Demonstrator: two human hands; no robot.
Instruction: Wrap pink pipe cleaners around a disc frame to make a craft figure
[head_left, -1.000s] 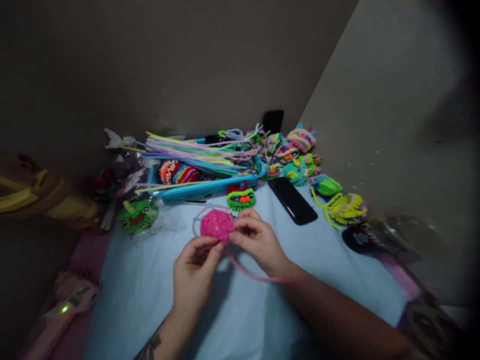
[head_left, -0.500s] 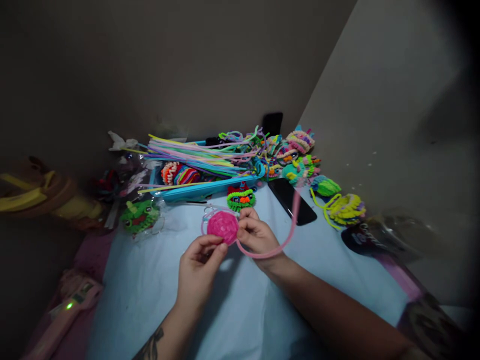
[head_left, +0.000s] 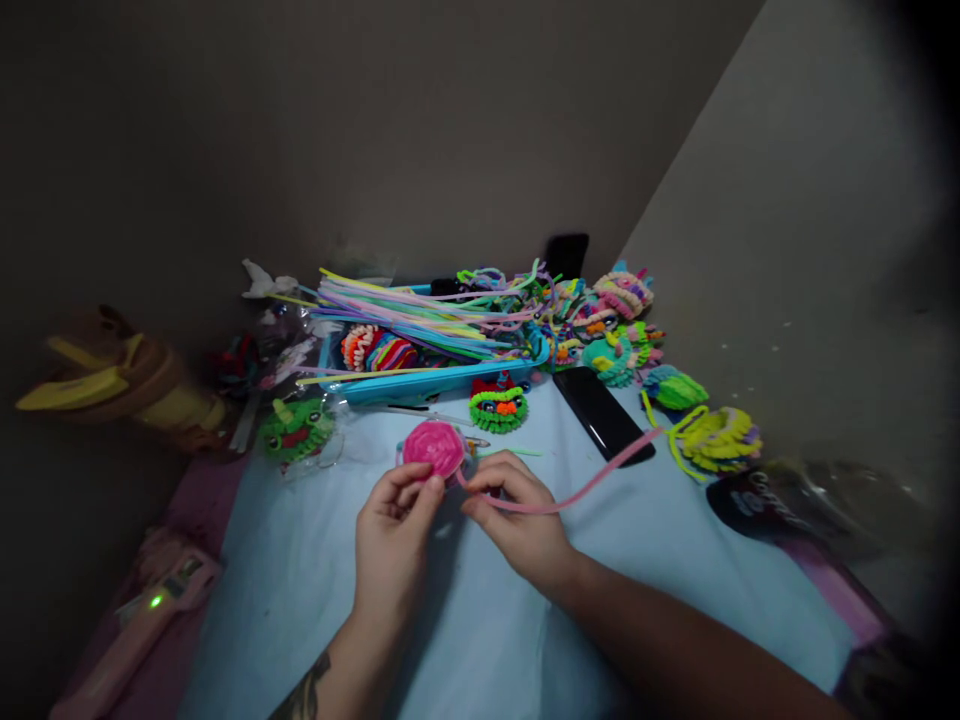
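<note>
Your left hand (head_left: 388,545) grips the round, bright-pink coiled disc (head_left: 433,448) above the blue-covered worktop (head_left: 480,630); your right hand (head_left: 529,535) pinches the long pink, apparently fuzzy strand (head_left: 611,464). Excess pull could loosen the coil.

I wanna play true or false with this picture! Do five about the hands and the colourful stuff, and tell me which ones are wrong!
1. The left hand pinches a round pink piece. True.
2. The round pink piece lies inside the blue tray. False: it is held in front of the blue tray.
3. The right hand holds a pink strip. True.
4. A black phone lies on the blue covering. True.
5. The little light on the pink device glows red. False: the light on the pink device glows green.
</note>
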